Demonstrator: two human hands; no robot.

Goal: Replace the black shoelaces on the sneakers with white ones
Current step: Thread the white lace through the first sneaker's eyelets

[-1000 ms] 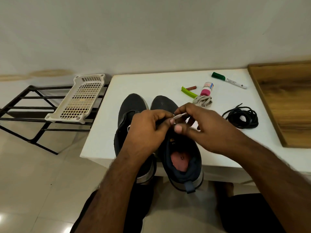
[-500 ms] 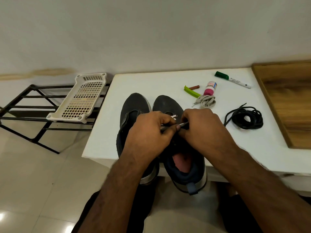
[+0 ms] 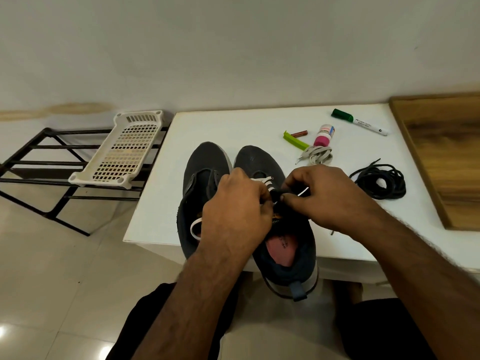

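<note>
A white perforated tray (image 3: pixel 122 149) lies on a black metal rack (image 3: pixel 39 172) at the far left. On the white table (image 3: pixel 228 126), the left sneaker (image 3: pixel 202 172) sits beside the right sneaker (image 3: pixel 262 162). The left hand (image 3: pixel 233 211) pinches the white shoelace (image 3: pixel 265 181) at the eyelets; the right hand (image 3: pixel 324 198) pinches its tip. Farther right lie a spare white lace bundle (image 3: pixel 318 154), coiled black shoelaces (image 3: pixel 379 181) and a green marker (image 3: pixel 359 122).

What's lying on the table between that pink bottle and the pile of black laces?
In the head view, a bundled white lace lies between the pink bottle and the black laces, touching the bottle's base. Past it, bare white table reaches the black laces.
</note>
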